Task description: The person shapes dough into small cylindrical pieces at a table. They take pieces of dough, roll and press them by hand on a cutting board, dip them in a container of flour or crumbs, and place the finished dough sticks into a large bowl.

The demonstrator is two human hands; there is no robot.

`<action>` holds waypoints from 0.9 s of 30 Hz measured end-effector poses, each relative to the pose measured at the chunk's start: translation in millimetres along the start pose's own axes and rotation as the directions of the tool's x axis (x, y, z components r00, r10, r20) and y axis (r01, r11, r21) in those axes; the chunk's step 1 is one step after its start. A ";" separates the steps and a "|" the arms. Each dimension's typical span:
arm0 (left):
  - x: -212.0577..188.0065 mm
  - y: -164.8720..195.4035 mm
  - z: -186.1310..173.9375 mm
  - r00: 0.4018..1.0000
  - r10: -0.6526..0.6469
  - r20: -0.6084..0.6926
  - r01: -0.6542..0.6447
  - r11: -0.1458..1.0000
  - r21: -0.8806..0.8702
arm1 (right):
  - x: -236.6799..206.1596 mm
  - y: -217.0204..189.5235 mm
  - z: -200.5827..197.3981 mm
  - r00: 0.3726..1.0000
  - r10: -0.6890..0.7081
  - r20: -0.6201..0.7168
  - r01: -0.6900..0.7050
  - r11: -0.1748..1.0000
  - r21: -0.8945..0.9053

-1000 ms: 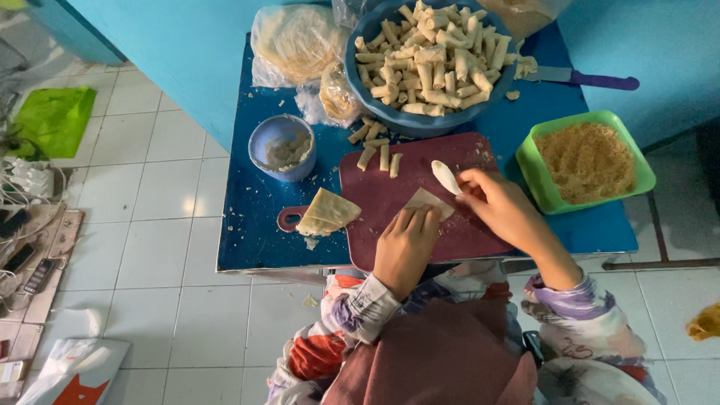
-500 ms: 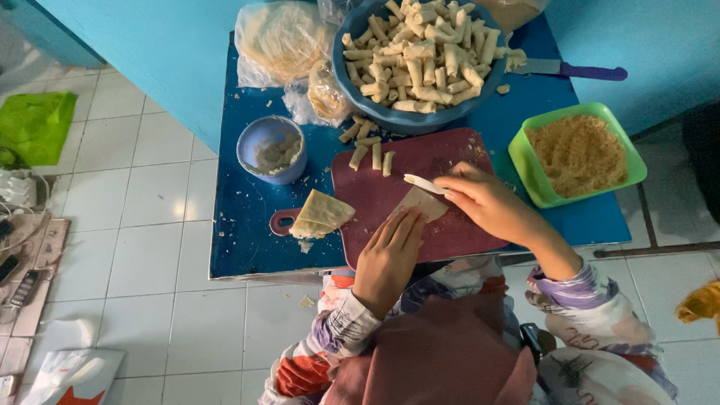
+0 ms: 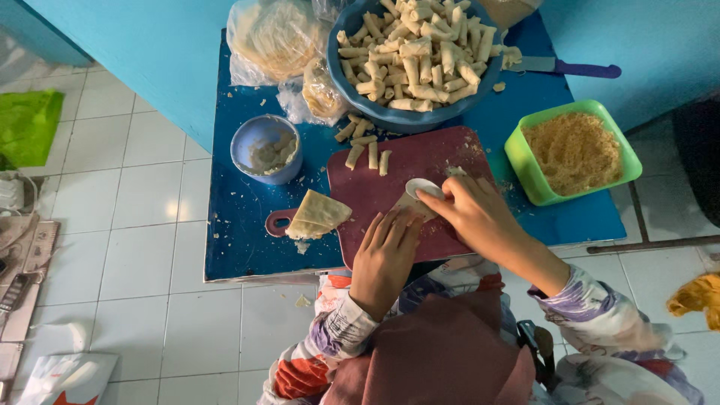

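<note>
Centrally, a dark red cutting board (image 3: 420, 161) is laid on a blue table (image 3: 240, 210), and both hands are kept over its near half. A pale wrapper sheet (image 3: 407, 206) is pressed flat on the board under the fingers of the left hand (image 3: 384, 255), which is spread open, palm down. A white spoon (image 3: 421, 187) is pinched in the fingers of the right hand (image 3: 472, 214) and is held against the far edge of that sheet. The two hands are set just beside each other. A stack of folded wrappers (image 3: 319, 215) is placed at the board's handle end, well left of the hands. Three small rolls (image 3: 367, 155) are lined up at the board's far edge. A large blue bowl (image 3: 352, 90) heaped with such rolls is set behind them, a green tub of crumbs (image 3: 525, 161) to the right, and a small blue bowl of filling (image 3: 247, 154) to the left.
</note>
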State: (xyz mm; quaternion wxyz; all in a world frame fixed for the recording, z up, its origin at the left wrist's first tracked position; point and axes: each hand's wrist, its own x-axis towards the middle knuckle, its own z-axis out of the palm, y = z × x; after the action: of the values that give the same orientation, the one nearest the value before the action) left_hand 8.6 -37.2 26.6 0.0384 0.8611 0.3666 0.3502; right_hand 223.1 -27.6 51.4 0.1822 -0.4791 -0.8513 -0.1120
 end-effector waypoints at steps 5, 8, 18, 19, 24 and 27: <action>0.3 -0.7 2.3 1.000 -0.001 -0.007 0.001 1.000 0.014 | 4.2 -6.5 -10.7 0.991 -0.111 0.071 0.126 0.957 -0.262; -0.1 0.6 1.7 1.000 0.005 0.002 -0.005 1.000 0.029 | 8.9 -4.5 -19.3 0.980 -0.146 0.132 0.186 0.907 -0.378; 1.2 0.8 2.8 1.000 0.002 -0.010 -0.002 1.000 0.019 | 22.0 -11.9 -15.1 0.991 -0.123 0.049 0.131 0.951 -0.279; 1.2 0.3 3.7 1.000 0.002 -0.009 -0.002 1.000 0.030 | 21.1 -14.4 -10.9 0.993 -0.106 0.056 0.117 0.954 -0.276; -1.4 -1.7 3.8 1.000 0.012 0.002 -0.012 0.999 0.030 | 6.0 -17.1 0.2 0.993 -0.086 0.075 0.109 0.903 -0.416; 0.7 -1.8 4.1 1.000 0.024 0.003 -0.025 0.998 0.052 | 1.3 -16.0 1.0 0.992 -0.111 0.064 0.128 0.873 -0.470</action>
State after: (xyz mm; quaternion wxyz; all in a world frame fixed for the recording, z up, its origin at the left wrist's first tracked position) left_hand 10.4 -34.7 23.3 0.0121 0.8667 0.3649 0.3399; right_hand 208.6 -34.5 50.8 0.0377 -0.4575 -0.8292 -0.3190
